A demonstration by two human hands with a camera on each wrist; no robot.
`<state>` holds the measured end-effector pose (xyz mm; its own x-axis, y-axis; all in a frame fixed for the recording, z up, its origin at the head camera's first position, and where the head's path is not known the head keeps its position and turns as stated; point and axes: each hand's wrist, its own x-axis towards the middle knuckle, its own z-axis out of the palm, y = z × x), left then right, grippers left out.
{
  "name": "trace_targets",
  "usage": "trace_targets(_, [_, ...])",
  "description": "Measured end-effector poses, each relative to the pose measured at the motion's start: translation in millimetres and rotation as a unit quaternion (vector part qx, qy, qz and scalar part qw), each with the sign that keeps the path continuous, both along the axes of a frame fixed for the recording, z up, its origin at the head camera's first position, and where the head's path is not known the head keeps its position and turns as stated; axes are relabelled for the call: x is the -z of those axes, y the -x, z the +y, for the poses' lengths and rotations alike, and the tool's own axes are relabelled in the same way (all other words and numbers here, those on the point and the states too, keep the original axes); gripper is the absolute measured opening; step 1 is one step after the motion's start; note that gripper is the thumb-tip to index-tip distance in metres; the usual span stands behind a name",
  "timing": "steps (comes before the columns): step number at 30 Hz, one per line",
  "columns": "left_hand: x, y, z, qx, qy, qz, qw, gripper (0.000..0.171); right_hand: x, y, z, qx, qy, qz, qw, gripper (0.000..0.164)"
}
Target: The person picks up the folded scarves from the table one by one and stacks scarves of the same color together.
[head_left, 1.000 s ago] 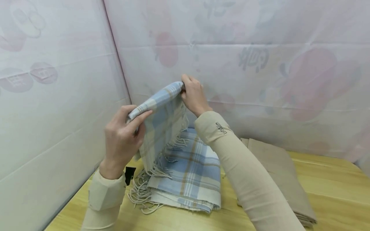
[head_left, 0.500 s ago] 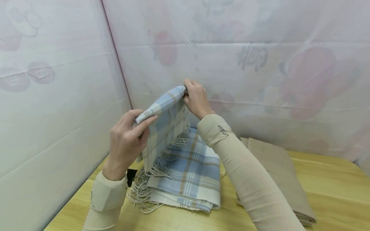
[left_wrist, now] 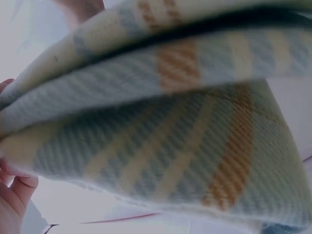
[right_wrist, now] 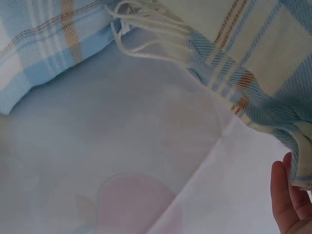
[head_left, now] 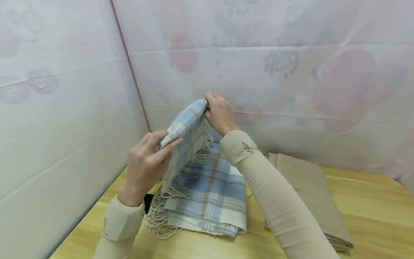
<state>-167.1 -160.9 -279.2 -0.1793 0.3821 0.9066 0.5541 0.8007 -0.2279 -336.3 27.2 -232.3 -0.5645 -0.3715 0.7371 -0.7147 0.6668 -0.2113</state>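
Note:
A fringed plaid scarf (head_left: pixel 213 187) in blue, cream and tan lies folded on the wooden table, and one end of it is lifted. My left hand (head_left: pixel 147 162) pinches the near corner of that raised fold between thumb and fingers. At the far corner my right hand (head_left: pixel 221 112) grips the cloth, higher up. Between both hands the upper edge slopes, and a fringed flap hangs beneath it. In the left wrist view layers of the scarf (left_wrist: pixel 180 122) fill most of the picture. The right wrist view shows fingers (right_wrist: pixel 282 195) at the bunched corner.
A folded beige cloth (head_left: pixel 307 190) lies on the table (head_left: pixel 372 208) to the right, partly behind my right sleeve. Pale printed fabric walls (head_left: pixel 258 72) stand behind and at the left. A small black thing (head_left: pixel 148 202) shows beside my left wrist.
My left hand has moved right and down with its corner of the scarf. The right hand has sunk slightly, still gripping its corner, and the raised edge is lower.

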Motion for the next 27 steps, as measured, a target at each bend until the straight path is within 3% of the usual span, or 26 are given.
trace_targets(7, [9.9,2.0,5.4,0.006,0.017,-0.002,0.9998,0.039,12.8,0.6,4.5,0.017,0.003,0.005,1.000,0.021])
trace_targets(15, [13.9,0.7,7.5,0.009,0.022,-0.001,0.9997,0.043,21.5,5.4,2.8,0.008,0.008,0.056,0.998,0.016])
trace_targets(27, [24.5,6.3,19.6,0.009,0.060,0.006,0.9981,0.036,22.6,10.9,14.7,-0.018,-0.022,0.034,0.999,0.024])
